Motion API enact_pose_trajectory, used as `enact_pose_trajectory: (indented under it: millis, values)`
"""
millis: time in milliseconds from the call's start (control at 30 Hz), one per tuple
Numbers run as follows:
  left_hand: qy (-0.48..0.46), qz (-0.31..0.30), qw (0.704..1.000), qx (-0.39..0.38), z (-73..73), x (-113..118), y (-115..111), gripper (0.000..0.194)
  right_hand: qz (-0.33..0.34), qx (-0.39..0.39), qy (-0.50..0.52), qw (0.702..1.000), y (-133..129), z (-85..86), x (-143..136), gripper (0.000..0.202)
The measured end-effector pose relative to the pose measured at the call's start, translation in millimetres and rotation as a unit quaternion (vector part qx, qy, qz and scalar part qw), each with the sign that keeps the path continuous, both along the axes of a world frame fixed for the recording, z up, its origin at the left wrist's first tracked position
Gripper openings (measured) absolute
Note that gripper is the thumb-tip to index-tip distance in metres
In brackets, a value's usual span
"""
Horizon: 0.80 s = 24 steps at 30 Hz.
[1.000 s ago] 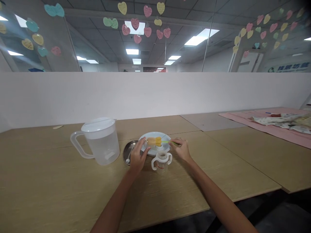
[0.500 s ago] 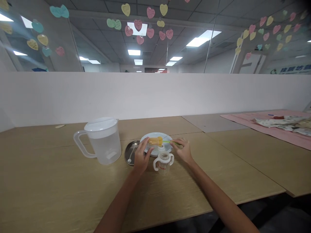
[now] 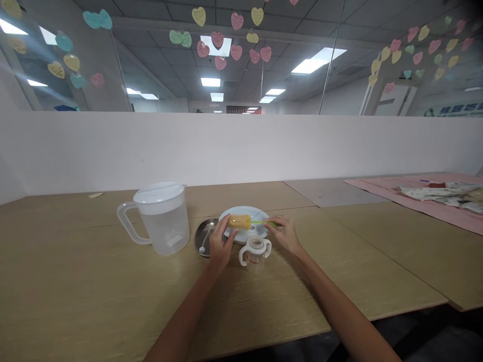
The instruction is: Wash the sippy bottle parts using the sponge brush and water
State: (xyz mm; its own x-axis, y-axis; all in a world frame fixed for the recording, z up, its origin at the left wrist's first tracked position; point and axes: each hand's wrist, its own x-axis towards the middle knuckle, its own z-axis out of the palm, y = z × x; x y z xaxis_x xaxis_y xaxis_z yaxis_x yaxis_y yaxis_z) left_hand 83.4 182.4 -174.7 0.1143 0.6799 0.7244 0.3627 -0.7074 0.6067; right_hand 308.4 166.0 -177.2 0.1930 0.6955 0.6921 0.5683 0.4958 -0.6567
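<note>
My left hand (image 3: 221, 244) grips a small yellow-orange cylinder (image 3: 238, 221) lying sideways over a white plate (image 3: 242, 209). My right hand (image 3: 286, 234) pinches a thin green stick (image 3: 258, 222), whose left tip meets the cylinder's right end; whether it goes inside I cannot tell. Just below stands a clear baby bottle (image 3: 255, 255), upright and without a lid, with a white two-handled collar. A small white piece (image 3: 252, 231) sits on the plate behind it. Beside my left hand, a round metal dish (image 3: 199, 242) holds a white straw with a weighted end (image 3: 205, 240).
A large translucent lidded pitcher (image 3: 165, 218) stands left of the dish, its handle pointing left. Pink cloth (image 3: 381, 188) with folded fabric (image 3: 433, 191) covers the table's far right. A white wall (image 3: 234, 151) rises behind the table (image 3: 105, 286).
The yellow-orange cylinder has turned slightly in my left hand, and its right end looks smoother. My right hand keeps its pinch on the green stick. The view has shifted a little.
</note>
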Motion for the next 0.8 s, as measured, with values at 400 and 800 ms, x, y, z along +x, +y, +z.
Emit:
enact_pose_trajectory:
  millis: [400,800]
  values:
    - [-0.125,0.01,0.991,-0.053,-5.6,-4,12,0.048,-0.271,0.111,-0.157,0.943,-14,-5.4,-15,0.029]
    - [-0.159,0.186,0.967,-0.069,-6.0,-13,17,0.04,-0.295,0.059,0.029,0.953,-7,-8.7,-5,0.039]
